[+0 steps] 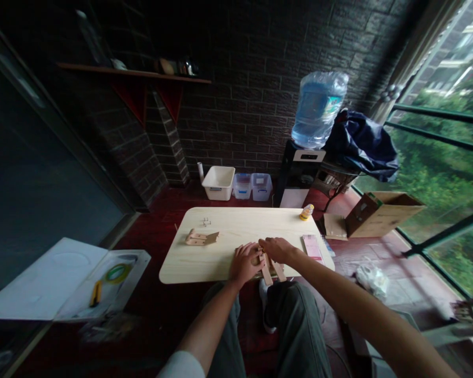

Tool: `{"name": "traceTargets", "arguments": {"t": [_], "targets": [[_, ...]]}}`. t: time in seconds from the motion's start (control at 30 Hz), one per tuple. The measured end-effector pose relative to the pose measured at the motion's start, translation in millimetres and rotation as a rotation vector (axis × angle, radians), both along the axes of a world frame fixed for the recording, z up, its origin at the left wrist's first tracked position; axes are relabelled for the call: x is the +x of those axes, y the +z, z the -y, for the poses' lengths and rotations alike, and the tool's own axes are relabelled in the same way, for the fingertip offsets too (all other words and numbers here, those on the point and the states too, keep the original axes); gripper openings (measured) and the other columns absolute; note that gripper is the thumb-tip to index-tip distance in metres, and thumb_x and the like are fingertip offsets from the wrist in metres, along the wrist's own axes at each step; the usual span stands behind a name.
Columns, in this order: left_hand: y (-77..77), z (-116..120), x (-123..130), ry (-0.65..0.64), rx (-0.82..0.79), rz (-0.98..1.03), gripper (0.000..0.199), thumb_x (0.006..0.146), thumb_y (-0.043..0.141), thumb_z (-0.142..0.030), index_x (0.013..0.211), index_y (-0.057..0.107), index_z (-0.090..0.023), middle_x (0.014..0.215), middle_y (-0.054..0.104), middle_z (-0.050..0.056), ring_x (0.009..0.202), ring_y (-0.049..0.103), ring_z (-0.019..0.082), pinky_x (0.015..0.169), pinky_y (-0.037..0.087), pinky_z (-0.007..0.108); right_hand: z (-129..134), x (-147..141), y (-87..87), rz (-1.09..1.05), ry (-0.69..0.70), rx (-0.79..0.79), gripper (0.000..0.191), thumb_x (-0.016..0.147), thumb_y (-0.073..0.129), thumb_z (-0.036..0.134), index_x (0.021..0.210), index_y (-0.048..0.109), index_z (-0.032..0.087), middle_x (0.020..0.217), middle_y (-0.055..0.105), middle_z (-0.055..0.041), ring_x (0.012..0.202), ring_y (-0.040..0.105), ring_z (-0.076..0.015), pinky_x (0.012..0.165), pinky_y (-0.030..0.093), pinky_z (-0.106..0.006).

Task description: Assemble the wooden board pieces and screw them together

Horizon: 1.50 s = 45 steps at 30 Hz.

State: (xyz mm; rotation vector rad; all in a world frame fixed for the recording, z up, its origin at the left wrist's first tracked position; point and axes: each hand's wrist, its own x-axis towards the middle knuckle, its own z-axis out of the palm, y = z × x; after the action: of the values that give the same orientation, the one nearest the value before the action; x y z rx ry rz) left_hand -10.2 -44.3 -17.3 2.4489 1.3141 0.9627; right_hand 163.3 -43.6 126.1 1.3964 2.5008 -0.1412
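At the front edge of the light table [205, 262], my left hand [245, 263] curls over a small wooden assembly [267, 274], bracing it against the tabletop. Two of its flat wooden strips point toward me and stick out past the table edge. My right hand [278, 249] meets it from the other side, its fingers pinched together at the top of the assembly. Whatever sits between those fingertips is too small to make out. Farther left lies another wooden piece [199, 239] with a slanted panel. Several small metal bits [206, 221] are scattered behind it.
A small yellow-capped bottle [306, 212] stands at the table's back right, near a pink-and-white booklet [312, 248]. Left of the table, an open white case [136, 268] holds tape and a yellow-black tool. Bins [218, 185], a water dispenser [301, 168] and a cardboard box [378, 215] stand beyond.
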Motion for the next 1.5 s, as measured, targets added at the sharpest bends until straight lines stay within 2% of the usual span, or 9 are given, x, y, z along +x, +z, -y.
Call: {"name": "traceTargets", "arguments": {"t": [0.23, 0.33, 0.5, 0.67, 0.9, 1.03, 1.27, 1.5], "targets": [[-2.0, -1.3, -1.5, 0.004, -0.018, 0.002, 0.027, 0.083, 0.075, -0.036, 0.110, 0.075, -0.035, 0.144, 0.060, 0.002, 0.137, 0.050, 0.027, 0.120, 0.034, 0.053, 3.8, -9.9, -6.6, 0.014, -0.093, 0.041, 0.028, 0.100, 0.046, 0.017, 0.127, 0.050, 0.015, 0.111, 0.072, -0.0178, 0.099, 0.074, -0.0275, 0.077, 0.058, -0.035], [-0.5, -0.8, -1.9, -0.003, -0.021, 0.005, 0.029, 0.083, 0.075, -0.036, 0.112, 0.074, -0.035, 0.144, 0.060, 0.002, 0.137, 0.051, 0.027, 0.120, 0.035, 0.053, 7.6, -11.7, -3.3, 0.029, -0.075, 0.046, 0.027, 0.099, 0.047, 0.016, 0.126, 0.052, 0.015, 0.118, 0.070, -0.0189, 0.101, 0.073, -0.0274, 0.077, 0.058, -0.034], [-0.7, 0.3, -2.3, -0.006, -0.009, 0.017, 0.033, 0.081, 0.077, -0.035, 0.113, 0.074, -0.035, 0.142, 0.062, 0.002, 0.136, 0.052, 0.027, 0.119, 0.036, 0.053, 16.7, -9.7, 2.5, 0.009, -0.091, 0.028, 0.040, 0.096, 0.054, 0.017, 0.135, 0.047, 0.018, 0.118, 0.069, -0.0156, 0.099, 0.073, -0.0264, 0.077, 0.057, -0.033], [-4.9, -0.9, -2.2, 0.008, 0.005, 0.028, 0.028, 0.082, 0.076, -0.037, 0.109, 0.075, -0.034, 0.142, 0.062, 0.003, 0.136, 0.052, 0.027, 0.120, 0.036, 0.053, 19.0, -10.7, 2.1, -0.005, -0.035, 0.019, 0.045, 0.091, 0.062, 0.016, 0.134, 0.049, 0.019, 0.121, 0.068, -0.0157, 0.106, 0.072, -0.0272, 0.083, 0.056, -0.033], [-5.3, -2.7, -2.4, -0.013, -0.010, 0.013, 0.030, 0.084, 0.074, -0.039, 0.114, 0.074, -0.035, 0.144, 0.061, 0.003, 0.136, 0.052, 0.027, 0.119, 0.036, 0.053, 14.2, -8.3, 1.0, -0.015, -0.219, -0.029, 0.031, 0.102, 0.044, 0.024, 0.131, 0.047, 0.013, 0.112, 0.072, -0.0207, 0.104, 0.072, -0.0283, 0.082, 0.055, -0.035], [-4.4, -1.2, -2.0, -0.015, 0.002, 0.013, 0.034, 0.082, 0.076, -0.038, 0.116, 0.073, -0.036, 0.144, 0.061, 0.002, 0.136, 0.052, 0.027, 0.118, 0.037, 0.053, 18.3, -5.4, 3.5, -0.061, -0.180, -0.027, 0.034, 0.101, 0.048, 0.029, 0.134, 0.047, 0.017, 0.115, 0.072, -0.0172, 0.104, 0.072, -0.0274, 0.082, 0.054, -0.034], [-5.1, -0.3, -1.1, -0.002, -0.006, 0.013, 0.032, 0.084, 0.074, -0.039, 0.116, 0.074, -0.035, 0.143, 0.061, 0.003, 0.137, 0.051, 0.027, 0.120, 0.034, 0.052, 15.4, -4.2, 2.8, 0.011, -0.038, 0.036, 0.038, 0.097, 0.054, 0.018, 0.134, 0.051, 0.020, 0.121, 0.069, -0.0156, 0.101, 0.073, -0.0264, 0.079, 0.056, -0.033], [-2.8, -0.9, -2.1, -0.012, -0.040, 0.001, 0.034, 0.084, 0.074, -0.039, 0.118, 0.073, -0.036, 0.145, 0.060, 0.002, 0.139, 0.050, 0.026, 0.121, 0.033, 0.053, 11.2, -5.6, 0.0, 0.033, -0.120, 0.029, 0.027, 0.100, 0.049, 0.020, 0.126, 0.054, 0.014, 0.110, 0.072, -0.0189, 0.101, 0.073, -0.0284, 0.079, 0.057, -0.035]]}}
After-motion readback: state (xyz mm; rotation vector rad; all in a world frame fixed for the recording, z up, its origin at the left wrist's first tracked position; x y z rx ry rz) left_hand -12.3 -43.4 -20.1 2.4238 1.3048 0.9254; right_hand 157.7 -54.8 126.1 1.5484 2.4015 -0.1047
